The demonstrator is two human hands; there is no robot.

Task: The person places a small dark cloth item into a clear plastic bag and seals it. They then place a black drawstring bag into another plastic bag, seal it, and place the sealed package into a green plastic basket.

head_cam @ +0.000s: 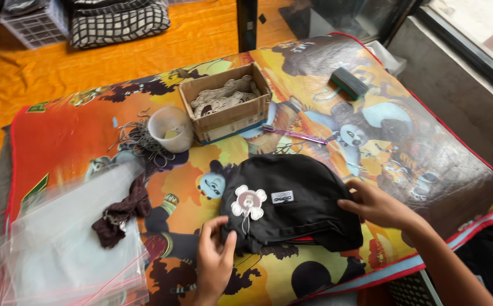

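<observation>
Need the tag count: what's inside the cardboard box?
The cardboard box holds a heap of flat, pale, flower-shaped tags. The pile covers the lower tags and the box bottom.

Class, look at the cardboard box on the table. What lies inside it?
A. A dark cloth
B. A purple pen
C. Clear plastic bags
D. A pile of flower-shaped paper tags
D: the open cardboard box holds a heap of pale flower-shaped tags, like the one on the black garment; the clear bags, purple pen and dark cloth all lie outside it on the table.
</observation>
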